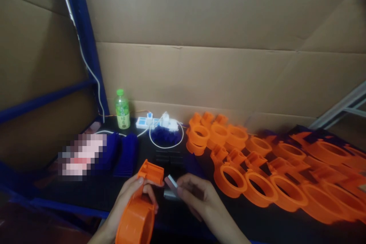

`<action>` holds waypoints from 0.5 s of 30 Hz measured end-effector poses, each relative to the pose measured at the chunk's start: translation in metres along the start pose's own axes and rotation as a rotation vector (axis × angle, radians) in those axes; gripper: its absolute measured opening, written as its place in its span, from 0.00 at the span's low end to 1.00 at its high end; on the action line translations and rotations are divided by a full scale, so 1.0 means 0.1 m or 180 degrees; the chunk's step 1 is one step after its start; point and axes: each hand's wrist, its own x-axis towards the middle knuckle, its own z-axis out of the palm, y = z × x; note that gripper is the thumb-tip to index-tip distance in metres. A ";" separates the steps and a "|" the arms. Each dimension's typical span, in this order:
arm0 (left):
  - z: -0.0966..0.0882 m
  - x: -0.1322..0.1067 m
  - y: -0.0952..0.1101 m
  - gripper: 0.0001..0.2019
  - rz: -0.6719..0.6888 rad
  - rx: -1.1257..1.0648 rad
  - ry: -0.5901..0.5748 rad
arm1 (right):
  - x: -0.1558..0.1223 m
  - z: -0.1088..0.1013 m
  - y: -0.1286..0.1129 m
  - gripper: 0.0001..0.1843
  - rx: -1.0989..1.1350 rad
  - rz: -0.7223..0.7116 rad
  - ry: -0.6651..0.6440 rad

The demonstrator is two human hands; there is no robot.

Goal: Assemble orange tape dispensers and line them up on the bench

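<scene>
Orange and ring-shaped at its lower end, the orange part (135, 219) is held in the left hand (126, 195), fingers wrapped around the neck below its boxy head (154, 173). Facing it, the right hand (201, 194) pinches a small white toothed strip (172, 181) narrowly between thumb and fingertips. The strip's long axis slants from upper left down to the right, its free end just beside the head's right edge, seemingly apart. Both hold their pieces above the desk (77, 194); the right hand is nearer the rows of orange rings (238, 193).
</scene>
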 end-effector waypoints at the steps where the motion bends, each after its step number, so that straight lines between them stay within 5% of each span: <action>1: -0.01 0.00 0.00 0.17 -0.0039 0.0003 -0.0029 | 0.01 -0.02 -0.02 0.19 -0.0014 -0.0031 0.0040; 12: 0.16 -0.09 0.11 0.16 -0.0140 0.0330 -0.0165 | 0.01 -0.06 -0.04 0.18 -0.0020 -0.0028 -0.0066; 15: 0.08 -0.04 0.07 0.18 -0.0070 0.0173 -0.0123 | -0.02 -0.04 -0.05 0.19 0.0022 -0.0038 -0.0010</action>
